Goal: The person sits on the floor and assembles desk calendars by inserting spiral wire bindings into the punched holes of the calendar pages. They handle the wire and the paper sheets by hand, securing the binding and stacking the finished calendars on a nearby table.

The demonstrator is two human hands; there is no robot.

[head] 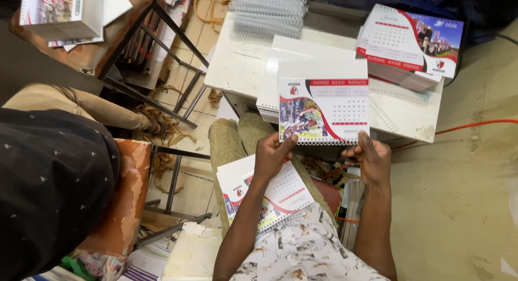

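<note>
Both my hands hold up a wire-bound desk calendar (324, 109), white with red bands, a picture and a date grid. My left hand (272, 154) pinches its lower left corner, thumb on the picture. My right hand (371, 159) grips its lower right corner near the wire spine. A second calendar of the same kind (280, 197) lies on my lap under my left forearm.
A white low table (237, 60) in front carries a stack of white boards (302, 49), a stack of printed calendar sheets (407, 43) and a pile of wire spirals (267, 8). A person in dark speckled clothing (48, 189) sits at left on a metal-framed stool (129, 205). An orange cable (475, 124) crosses the floor.
</note>
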